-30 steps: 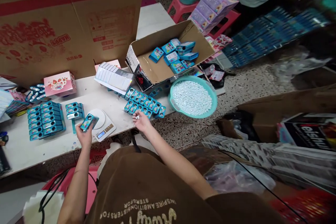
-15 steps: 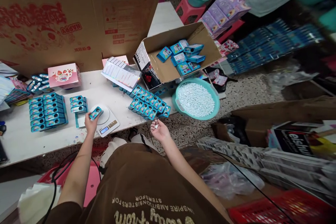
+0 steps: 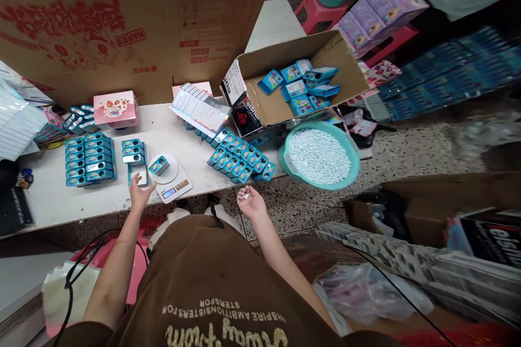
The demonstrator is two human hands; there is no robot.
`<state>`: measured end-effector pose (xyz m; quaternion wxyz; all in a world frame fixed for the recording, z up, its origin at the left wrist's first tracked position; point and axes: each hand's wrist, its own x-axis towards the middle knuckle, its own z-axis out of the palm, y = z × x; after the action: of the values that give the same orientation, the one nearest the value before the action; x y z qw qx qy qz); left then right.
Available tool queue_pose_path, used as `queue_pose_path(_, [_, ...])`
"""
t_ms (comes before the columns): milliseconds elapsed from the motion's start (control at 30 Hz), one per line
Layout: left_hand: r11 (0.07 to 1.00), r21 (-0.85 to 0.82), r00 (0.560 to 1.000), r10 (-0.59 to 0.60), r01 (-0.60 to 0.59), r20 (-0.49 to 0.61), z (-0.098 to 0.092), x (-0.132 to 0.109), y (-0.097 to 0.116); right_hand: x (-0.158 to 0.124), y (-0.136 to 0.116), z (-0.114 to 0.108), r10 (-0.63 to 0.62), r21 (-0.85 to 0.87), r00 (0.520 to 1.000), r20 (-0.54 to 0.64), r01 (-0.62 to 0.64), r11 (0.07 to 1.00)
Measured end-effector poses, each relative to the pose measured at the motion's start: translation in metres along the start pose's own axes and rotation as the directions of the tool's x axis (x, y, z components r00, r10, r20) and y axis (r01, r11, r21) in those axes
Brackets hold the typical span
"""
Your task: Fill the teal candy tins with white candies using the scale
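The small blue plastic tin [image 3: 158, 165] sits on the white digital scale [image 3: 178, 187], and my left hand [image 3: 140, 195] is open and empty just beside it, near the front edge of the white worktop [image 3: 175, 138]. My right hand [image 3: 250, 201] lies open, palm up, with a few white tablets [image 3: 245, 195] on it, clear of the worktop and near the rows of blue tins [image 3: 240, 160].

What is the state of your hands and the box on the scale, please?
Left hand open beside the box. Right hand palm up, small white pieces on it.
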<state>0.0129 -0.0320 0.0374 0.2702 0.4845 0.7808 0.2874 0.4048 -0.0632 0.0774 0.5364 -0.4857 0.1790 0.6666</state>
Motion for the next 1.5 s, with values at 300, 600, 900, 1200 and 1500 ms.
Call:
queue_pose_path(300, [0.995,0.084,0.998,0.059,-0.057,-0.022,-0.014,-0.006,0.003,0.002,0.008,0.006,0.044,0.094,0.999,-0.025,-0.041,0.995])
queue_pose_path(600, [0.996,0.07,0.999,0.047,-0.047,-0.003,-0.012,-0.005,0.0,-0.004,0.012,0.002,0.045,0.117,0.999,-0.026,-0.042,0.992])
queue_pose_path(900, [0.99,0.047,0.99,0.128,-0.131,0.056,0.031,0.028,0.013,-0.008,0.013,-0.004,0.04,0.127,0.999,-0.003,-0.039,0.991])
queue_pose_path(1200, [0.991,-0.038,0.992,0.129,-0.128,0.015,0.047,0.042,0.021,-0.005,0.016,-0.01,0.03,0.075,1.0,-0.007,-0.029,0.997])
queue_pose_path(1500, [0.762,-0.033,0.752,0.645,-0.647,0.136,-0.002,-0.015,0.119,0.015,0.052,0.061,0.153,0.071,0.986,0.059,-0.157,0.985])
